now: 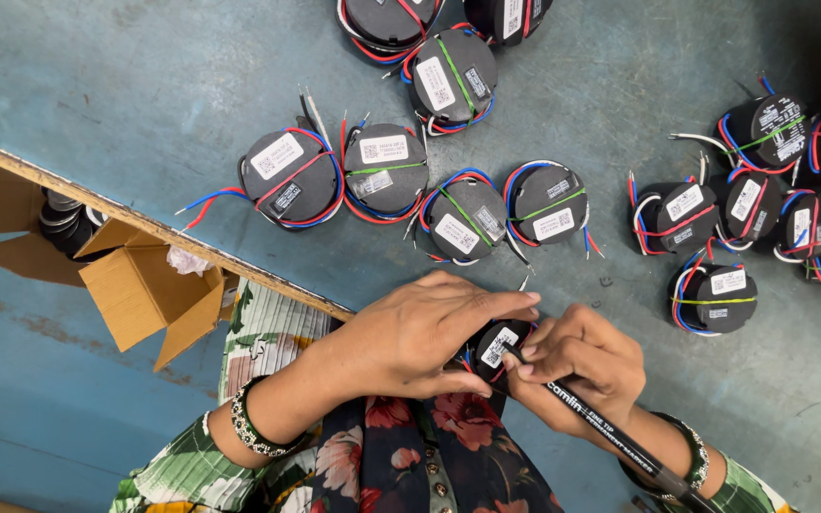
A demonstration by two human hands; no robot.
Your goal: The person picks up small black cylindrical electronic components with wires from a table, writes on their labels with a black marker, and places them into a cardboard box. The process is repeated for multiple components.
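Low in the middle of the frame, two bare hands meet over one round black unit on a blue-grey table.

At lower centre, the left hand (420, 342) curls over the round black unit (498, 344), fingers closed about its edge, so that only its white label and a bit of red and blue wire show. Just right of it, the right hand (577, 370) grips a black marker pen (620, 439) with its tip down on that label; the pen's barrel runs off toward the lower right corner. More black units (384, 171) with coloured wires lie in a loose row across the upper middle of the table (144, 85), and another cluster (743, 204) sits at the right edge. An open cardboard box (140, 290) stands below the table's edge at left.
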